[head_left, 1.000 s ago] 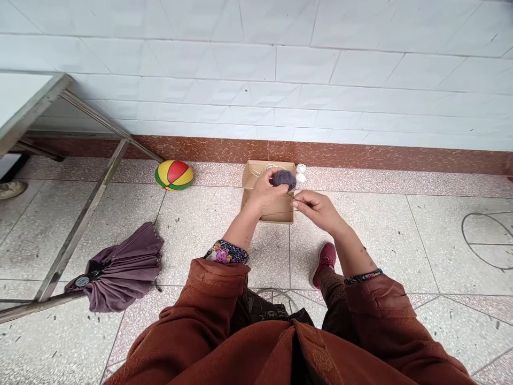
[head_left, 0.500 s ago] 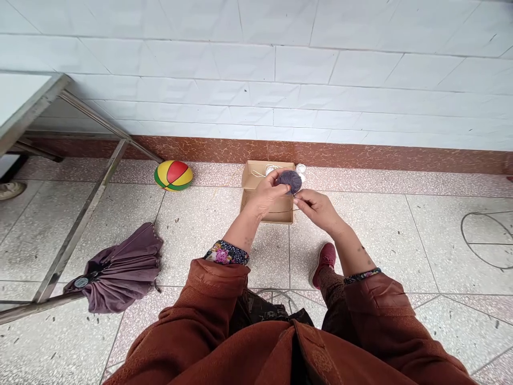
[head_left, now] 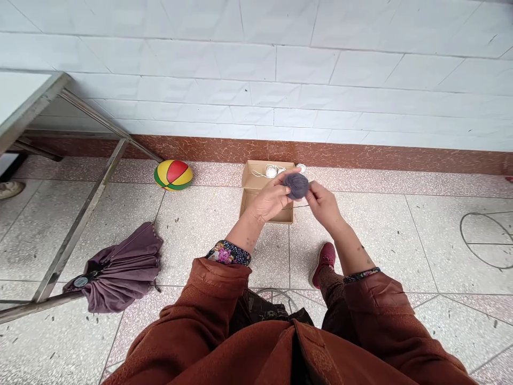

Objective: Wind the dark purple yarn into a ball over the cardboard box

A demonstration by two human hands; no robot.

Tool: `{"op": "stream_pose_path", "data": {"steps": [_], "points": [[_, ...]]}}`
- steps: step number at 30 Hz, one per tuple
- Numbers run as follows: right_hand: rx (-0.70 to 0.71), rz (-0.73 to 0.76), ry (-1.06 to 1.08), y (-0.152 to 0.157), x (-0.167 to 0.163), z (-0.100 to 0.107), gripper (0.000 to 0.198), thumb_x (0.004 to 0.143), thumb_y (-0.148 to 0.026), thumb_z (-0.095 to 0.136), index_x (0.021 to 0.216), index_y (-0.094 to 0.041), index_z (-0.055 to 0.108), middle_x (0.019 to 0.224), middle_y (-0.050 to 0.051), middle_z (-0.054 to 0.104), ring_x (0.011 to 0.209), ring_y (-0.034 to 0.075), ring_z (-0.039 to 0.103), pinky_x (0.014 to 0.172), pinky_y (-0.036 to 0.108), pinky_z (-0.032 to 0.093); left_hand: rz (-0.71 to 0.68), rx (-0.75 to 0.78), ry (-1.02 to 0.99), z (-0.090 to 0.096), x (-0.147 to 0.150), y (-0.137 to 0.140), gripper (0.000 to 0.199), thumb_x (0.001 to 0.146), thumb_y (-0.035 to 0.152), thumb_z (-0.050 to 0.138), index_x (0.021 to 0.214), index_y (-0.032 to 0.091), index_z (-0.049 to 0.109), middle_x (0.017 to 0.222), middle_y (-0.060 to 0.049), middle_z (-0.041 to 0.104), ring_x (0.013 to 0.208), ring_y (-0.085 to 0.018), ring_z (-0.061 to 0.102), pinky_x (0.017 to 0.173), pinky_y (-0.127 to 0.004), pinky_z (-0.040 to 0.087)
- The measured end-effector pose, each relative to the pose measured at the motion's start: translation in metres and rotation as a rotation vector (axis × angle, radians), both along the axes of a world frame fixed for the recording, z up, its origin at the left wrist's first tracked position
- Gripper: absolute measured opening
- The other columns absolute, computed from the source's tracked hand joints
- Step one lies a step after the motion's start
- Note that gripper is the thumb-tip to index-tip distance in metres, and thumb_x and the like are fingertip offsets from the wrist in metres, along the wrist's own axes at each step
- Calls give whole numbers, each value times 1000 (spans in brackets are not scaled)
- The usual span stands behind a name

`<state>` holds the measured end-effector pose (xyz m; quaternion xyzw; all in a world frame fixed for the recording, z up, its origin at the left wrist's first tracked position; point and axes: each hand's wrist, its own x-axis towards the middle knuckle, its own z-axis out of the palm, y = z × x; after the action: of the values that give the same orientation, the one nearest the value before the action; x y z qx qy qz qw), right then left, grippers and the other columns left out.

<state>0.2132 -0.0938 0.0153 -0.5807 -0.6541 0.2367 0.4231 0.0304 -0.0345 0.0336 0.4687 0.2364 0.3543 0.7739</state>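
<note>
My left hand (head_left: 269, 200) grips a dark grey-purple ball of yarn (head_left: 296, 185), thumb across its near side. Close against the ball's right side, my right hand (head_left: 324, 203) is closed with its fingers pinched on the yarn strand, part of which trails below the hand. Beneath both hands an open cardboard box (head_left: 248, 179) lies on the floor by the wall. White yarn (head_left: 271, 171) rests in its far part, and another small white ball (head_left: 300, 168) sits just past its right edge.
To the left a colourful ball (head_left: 173, 175) lies near the wall. A folded purple umbrella (head_left: 124, 267) is beside a metal-framed table (head_left: 80, 235). A wire loop (head_left: 487, 240) lies on the floor at the right. Another person's shoe (head_left: 12, 189) shows at far left.
The yarn ball has shifted slightly right and turned in my left hand. My right hand has moved up and right, around the ball's right side.
</note>
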Motion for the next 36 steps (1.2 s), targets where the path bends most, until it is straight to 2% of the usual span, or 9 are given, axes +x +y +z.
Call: {"op": "stream_pose_path", "data": {"steps": [4,8,12,16,21,25,30,33,36], "points": [[3,267,-33,-7,-8,10,24,102,-42,56,91,-25,67,86,3,69,79,20,62,76,34,50,257,178,311,-4,-3,12,47,72,29,71,118,22,68,119,-9,65,113,-26,62,105,-47,51],[77,120,41,-5,0,23,23,100,-44,62,87,-26,69,83,3,68,78,20,62,75,35,50,185,474,616,-3,-10,10,63,57,19,80,120,22,70,116,-8,59,114,-29,58,111,-52,45],[97,-36,69,4,12,13,26,98,-44,63,81,-25,65,78,2,64,76,19,59,74,34,48,-174,347,324,3,-7,-3,83,66,23,76,146,27,55,110,-7,61,103,-24,61,99,-46,51],[-17,-19,47,4,6,0,28,100,-43,58,81,-23,63,77,1,64,72,18,56,70,32,45,-13,115,48,3,-2,-1,67,74,31,70,140,28,57,121,-8,63,110,-24,62,97,-42,52],[-39,226,117,-5,-5,13,23,98,-40,63,83,-23,66,81,1,66,74,17,59,72,31,46,273,208,424,-3,-8,12,62,70,25,71,131,22,61,127,-10,62,114,-26,59,104,-46,48],[6,80,242,-3,1,25,24,94,-43,69,81,-23,66,74,-1,61,68,15,54,67,30,44,80,397,611,1,-14,6,86,62,19,76,145,22,55,121,-9,61,106,-24,59,102,-46,48],[25,-92,219,4,5,18,27,91,-47,69,79,-24,65,73,-1,61,68,16,52,68,31,43,-282,149,172,11,-8,-13,88,68,27,77,151,28,49,121,-9,63,101,-22,63,90,-39,53],[1,-161,207,4,-2,9,27,96,-47,62,82,-24,64,70,-2,58,65,15,50,65,30,41,-149,-21,-79,12,-3,-13,72,72,34,74,142,28,57,128,-11,64,110,-25,64,92,-41,54],[-43,-117,127,1,-12,4,26,97,-46,61,84,-23,65,68,-2,58,63,15,48,63,29,41,81,-45,-73,7,-3,-3,61,75,37,68,134,24,61,129,-11,64,111,-26,64,95,-44,55]]}}
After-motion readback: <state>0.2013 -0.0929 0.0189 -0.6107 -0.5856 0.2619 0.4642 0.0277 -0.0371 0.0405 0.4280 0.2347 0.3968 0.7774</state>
